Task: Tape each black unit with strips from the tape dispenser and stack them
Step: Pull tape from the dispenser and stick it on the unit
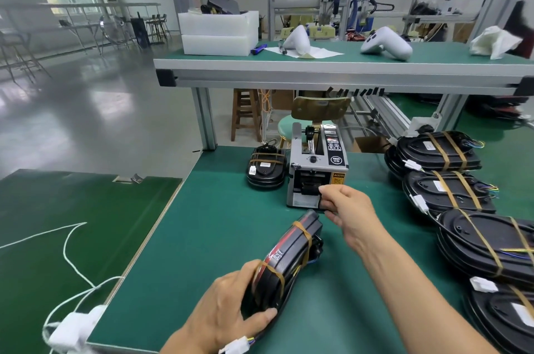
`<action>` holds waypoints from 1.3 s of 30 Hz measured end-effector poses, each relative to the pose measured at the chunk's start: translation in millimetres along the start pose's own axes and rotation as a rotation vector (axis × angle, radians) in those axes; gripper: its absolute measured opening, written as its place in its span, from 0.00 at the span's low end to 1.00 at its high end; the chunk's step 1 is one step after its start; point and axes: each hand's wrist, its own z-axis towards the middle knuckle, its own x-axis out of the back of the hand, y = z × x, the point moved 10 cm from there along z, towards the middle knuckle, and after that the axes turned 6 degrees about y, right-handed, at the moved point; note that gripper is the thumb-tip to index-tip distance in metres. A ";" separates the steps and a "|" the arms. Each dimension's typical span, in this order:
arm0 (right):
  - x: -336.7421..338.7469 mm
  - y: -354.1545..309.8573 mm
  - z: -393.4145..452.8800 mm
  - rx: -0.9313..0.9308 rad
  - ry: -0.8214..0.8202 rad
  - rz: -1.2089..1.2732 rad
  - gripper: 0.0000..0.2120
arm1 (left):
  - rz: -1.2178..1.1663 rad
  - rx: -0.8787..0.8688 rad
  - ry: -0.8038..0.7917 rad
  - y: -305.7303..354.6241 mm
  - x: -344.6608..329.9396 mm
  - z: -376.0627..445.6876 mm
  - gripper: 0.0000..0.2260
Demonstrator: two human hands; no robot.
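Tape-fetching is the step: right hand (344,203), fingers curled, pinches at the dispenser (316,169) mouth at centre frame. Left hand (228,304) grips the black unit (286,261) on edge, lower centre. Next, probably, a clean pull and a wrap.

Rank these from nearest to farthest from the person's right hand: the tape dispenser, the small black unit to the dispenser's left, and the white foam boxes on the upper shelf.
1. Tape dispenser: the right hand is at its front outlet.
2. Small black unit: on the table, just left of the dispenser.
3. White foam boxes: far back on the upper shelf, to the left.
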 end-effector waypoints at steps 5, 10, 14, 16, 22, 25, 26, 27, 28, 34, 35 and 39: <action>-5.1 -18.0 -83.8 0.251 -0.255 -0.233 0.09 | 0.049 -0.009 -0.023 2.5 -2.1 0.5 0.29; -18.4 -7.0 -116.1 0.366 -0.285 -0.374 0.07 | 0.071 -0.004 -0.034 5.2 -2.7 -0.6 0.30; -23.0 0.5 -120.0 0.391 -0.300 -0.388 0.05 | 0.090 -0.002 -0.035 7.2 -2.1 -0.3 0.30; -24.2 3.5 -120.2 0.385 -0.311 -0.392 0.05 | 0.100 -0.006 -0.036 8.7 -1.6 -0.2 0.30; -25.4 8.5 -118.9 0.373 -0.333 -0.420 0.04 | 0.106 0.000 -0.038 9.5 -1.8 0.5 0.29; -27.1 9.1 -118.6 0.368 -0.334 -0.424 0.03 | 0.104 -0.013 -0.036 10.3 -2.0 0.6 0.28; -27.6 8.9 -118.8 0.367 -0.332 -0.426 0.04 | 0.104 -0.017 -0.035 10.3 -2.0 0.8 0.28; -28.2 8.8 -119.2 0.367 -0.330 -0.430 0.04 | 0.103 -0.021 -0.034 10.2 -2.0 0.8 0.29; -28.8 8.7 -119.7 0.367 -0.328 -0.436 0.04 | 0.101 -0.025 -0.033 10.2 -2.1 0.9 0.29; -31.6 6.1 -124.0 0.372 -0.320 -0.456 0.06 | 0.092 -0.032 -0.029 7.7 -3.6 0.5 0.29; -31.5 5.5 -124.3 0.372 -0.318 -0.459 0.06 | 0.090 -0.031 -0.029 7.1 -3.9 0.4 0.28; -30.6 3.4 -125.2 0.376 -0.304 -0.462 0.09 | 0.083 -0.037 -0.026 6.6 -5.1 0.1 0.28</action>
